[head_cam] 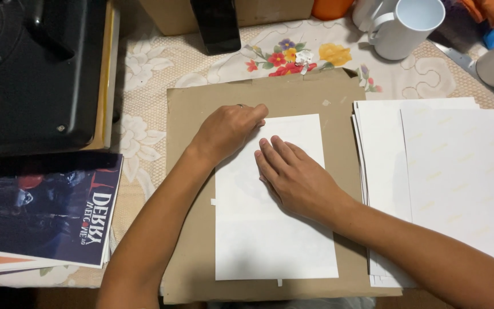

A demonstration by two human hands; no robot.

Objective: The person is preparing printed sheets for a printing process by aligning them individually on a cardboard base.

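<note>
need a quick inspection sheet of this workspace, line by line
surface: floral tablecloth with a brown cardboard sheet on top
job's things: white paper sheet lying flat on the cardboard
clutter: stack of white paper at right, dark printed posters at left, white mug at top
hands: left hand on the sheet's top left corner; right hand flat on the sheet
cables: nothing seen
surroundings: black machine top left, black upright object at top

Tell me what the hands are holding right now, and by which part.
Nothing is lifted. The left hand presses the white sheet at its top left corner, and the right hand lies flat on its upper middle, on the brown cardboard.
</note>
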